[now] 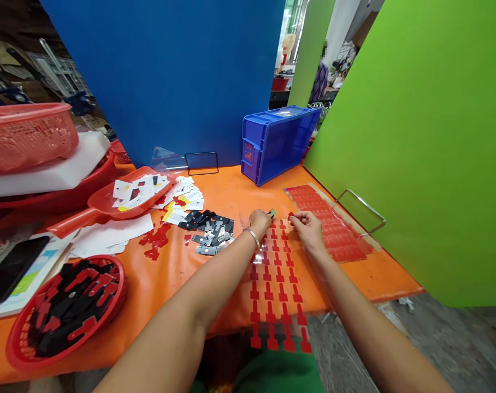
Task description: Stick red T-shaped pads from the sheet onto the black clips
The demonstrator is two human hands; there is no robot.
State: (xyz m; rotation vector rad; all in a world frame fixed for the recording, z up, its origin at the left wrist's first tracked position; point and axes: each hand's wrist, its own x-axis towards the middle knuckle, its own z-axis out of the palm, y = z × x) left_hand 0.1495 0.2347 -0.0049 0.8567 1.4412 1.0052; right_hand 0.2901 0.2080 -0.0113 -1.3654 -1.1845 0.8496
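A clear sheet with rows of red T-shaped stickers [269, 292] lies on the orange table in front of me and hangs over its near edge. At the sheet's far end, my left hand [260, 220] pinches a small dark metal piece [272, 213]. To its right, my right hand [308, 228] holds a small red sticker [291, 216] between thumb and fingertip. The two hands are apart. Left of my left hand lies a pile of black and silver metal pieces [215, 232], with loose red pieces [155, 240] farther left.
At the left are a red basket of black and red pieces [123, 289], a phone [16, 267], a red dustpan [102, 201] with cards, and stacked baskets [30, 136]. A blue crate [287, 142] stands behind, and red sticker sheets [330, 224] lie right. Blue and green panels enclose the table.
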